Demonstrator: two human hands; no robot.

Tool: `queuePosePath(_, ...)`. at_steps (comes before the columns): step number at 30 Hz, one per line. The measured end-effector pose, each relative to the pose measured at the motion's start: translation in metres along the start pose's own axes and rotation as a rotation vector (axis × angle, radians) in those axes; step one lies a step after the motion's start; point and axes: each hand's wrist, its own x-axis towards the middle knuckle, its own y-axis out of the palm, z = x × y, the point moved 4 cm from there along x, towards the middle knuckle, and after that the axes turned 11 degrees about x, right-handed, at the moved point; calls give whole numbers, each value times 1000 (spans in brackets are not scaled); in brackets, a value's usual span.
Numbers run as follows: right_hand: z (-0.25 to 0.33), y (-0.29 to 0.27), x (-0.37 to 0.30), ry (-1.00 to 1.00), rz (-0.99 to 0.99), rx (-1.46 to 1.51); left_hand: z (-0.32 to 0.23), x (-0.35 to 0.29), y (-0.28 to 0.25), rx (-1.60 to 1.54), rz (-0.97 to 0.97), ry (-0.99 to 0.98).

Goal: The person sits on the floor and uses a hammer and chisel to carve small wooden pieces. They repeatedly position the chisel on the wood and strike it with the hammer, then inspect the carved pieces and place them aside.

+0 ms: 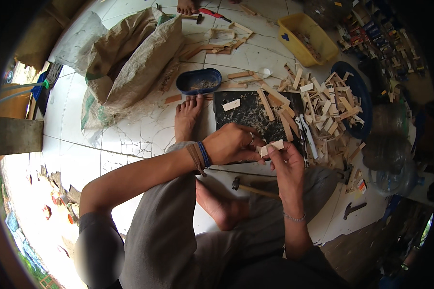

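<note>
Above the near edge of a black board [226,126], my left hand [230,144] and my right hand [290,168] pinch a small pale wooden piece [275,146] between them. My right thumb lies against its near side; the left fingertips close on its left end, partly hidden. Wood shavings cover the board, along with another short wooden block [231,105] and several thin wooden strips [265,105]. A long white tool [307,136], perhaps a cutter, lies along the board's right edge.
Right of the board spreads a heap of small wooden pieces [330,103], partly in a blue basin [367,106]. Beyond stand a yellow tub [299,19], a blue oval dish [180,86] and a large sack [142,72]. Hammers [258,191] lie near my legs. Another person's foot [185,6] shows far off.
</note>
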Motion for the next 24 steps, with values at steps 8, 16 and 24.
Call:
queuePosePath(8,3,-3,7,-30,12,-15,38,-26,-37,118,30,-384)
queuePosePath(16,-2,-3,1,-6,-6,-26,101,-76,-45,293,-306,-490)
queuePosePath(24,-2,-2,0,-37,38,-44,200,-70,-73,762,-501,-509)
